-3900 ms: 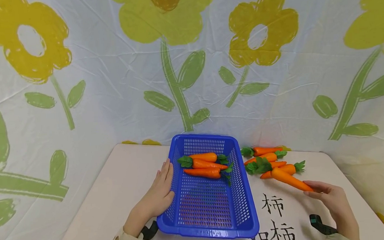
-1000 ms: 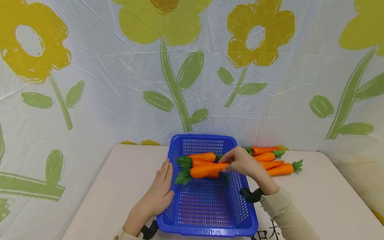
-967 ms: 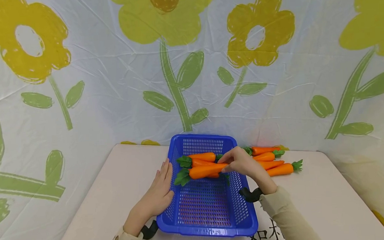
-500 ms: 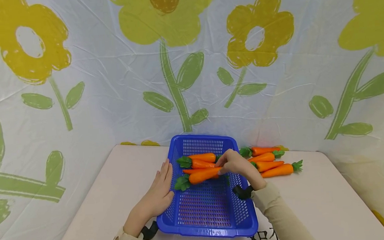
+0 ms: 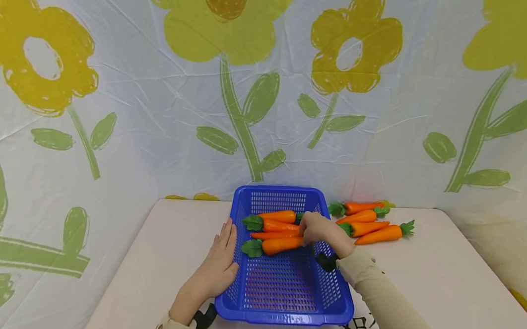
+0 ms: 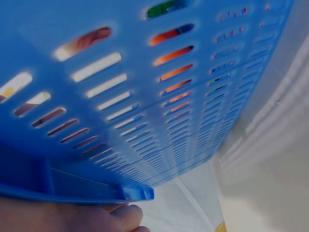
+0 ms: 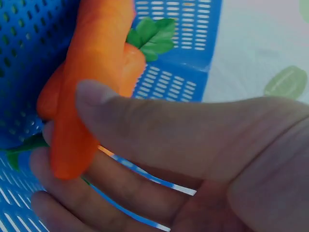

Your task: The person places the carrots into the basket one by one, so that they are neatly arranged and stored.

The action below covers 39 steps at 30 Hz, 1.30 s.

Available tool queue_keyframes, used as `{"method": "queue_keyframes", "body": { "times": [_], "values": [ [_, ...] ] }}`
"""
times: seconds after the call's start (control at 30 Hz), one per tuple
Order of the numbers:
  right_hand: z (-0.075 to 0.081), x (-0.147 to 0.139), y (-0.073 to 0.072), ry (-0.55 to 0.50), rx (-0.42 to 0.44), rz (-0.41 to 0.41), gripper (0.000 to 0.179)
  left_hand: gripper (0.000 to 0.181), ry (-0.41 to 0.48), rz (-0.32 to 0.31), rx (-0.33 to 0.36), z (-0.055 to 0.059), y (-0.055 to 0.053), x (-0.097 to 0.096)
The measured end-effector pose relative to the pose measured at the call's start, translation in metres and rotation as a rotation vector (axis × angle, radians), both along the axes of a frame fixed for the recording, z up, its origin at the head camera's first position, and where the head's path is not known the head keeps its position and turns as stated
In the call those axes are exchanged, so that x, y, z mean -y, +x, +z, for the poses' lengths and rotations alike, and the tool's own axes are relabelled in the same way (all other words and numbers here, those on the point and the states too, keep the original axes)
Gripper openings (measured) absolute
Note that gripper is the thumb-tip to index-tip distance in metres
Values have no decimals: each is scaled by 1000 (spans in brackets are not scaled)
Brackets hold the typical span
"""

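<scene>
The right hand (image 5: 318, 229) reaches into the blue basket (image 5: 293, 309) and pinches the narrow end of a carrot (image 5: 281, 244) between thumb and fingers (image 7: 120, 188); the carrot lies across the basket floor with its green top (image 5: 251, 248) towards the left wall. In the right wrist view the thumb lies over the tip, so whether the tip touches the mesh cannot be told. The hand also covers the right ends of the three carrots (image 5: 273, 223) lying side by side just behind the held one, towards the basket's far end.

The left hand (image 5: 219, 266) lies flat against the outside of the basket's left wall, fingers straight, holding nothing. The left wrist view is almost all slotted blue plastic, with only a sliver of the hand under the rim; orange and green show through the slots, too blurred to sort out.

Four more carrots (image 5: 369, 221) lie close together on the worktop (image 5: 161, 259) just right of the basket. The worktop is pale and smooth, with black brush characters (image 5: 357, 326) at its near edge, cut off by the frame and partly under the right sleeve (image 5: 377, 292). Behind and to both sides hangs a creased white cloth (image 5: 153, 115) printed with big yellow flowers and green stems.
</scene>
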State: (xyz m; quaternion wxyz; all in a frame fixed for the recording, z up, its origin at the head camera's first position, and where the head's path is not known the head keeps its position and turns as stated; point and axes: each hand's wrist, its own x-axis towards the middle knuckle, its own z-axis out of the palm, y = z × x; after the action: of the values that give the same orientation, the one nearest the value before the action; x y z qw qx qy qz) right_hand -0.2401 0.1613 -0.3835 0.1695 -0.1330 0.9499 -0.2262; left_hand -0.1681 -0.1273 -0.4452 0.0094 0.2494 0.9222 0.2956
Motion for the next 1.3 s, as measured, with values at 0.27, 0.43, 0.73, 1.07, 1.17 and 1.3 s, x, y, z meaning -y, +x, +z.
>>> {"method": "queue_keyframes", "body": {
  "times": [0.27,0.43,0.73,1.07,1.17,1.3],
  "values": [
    [-7,15,-8,198,76,-19,24,78,0,4,-14,-2,-1,0],
    [-20,24,-14,281,129,-75,32,78,1,3,-24,-2,-1,0],
    [-42,25,-21,311,175,-121,33,78,6,-3,-22,0,1,-2],
    [-38,25,-21,316,119,-134,36,77,0,1,-35,0,1,-2],
    [-36,25,-19,340,57,-125,36,77,6,1,-39,0,1,-2],
    [-30,22,-16,341,-22,-131,37,76,20,-1,-44,1,1,-2]
  ]
}}
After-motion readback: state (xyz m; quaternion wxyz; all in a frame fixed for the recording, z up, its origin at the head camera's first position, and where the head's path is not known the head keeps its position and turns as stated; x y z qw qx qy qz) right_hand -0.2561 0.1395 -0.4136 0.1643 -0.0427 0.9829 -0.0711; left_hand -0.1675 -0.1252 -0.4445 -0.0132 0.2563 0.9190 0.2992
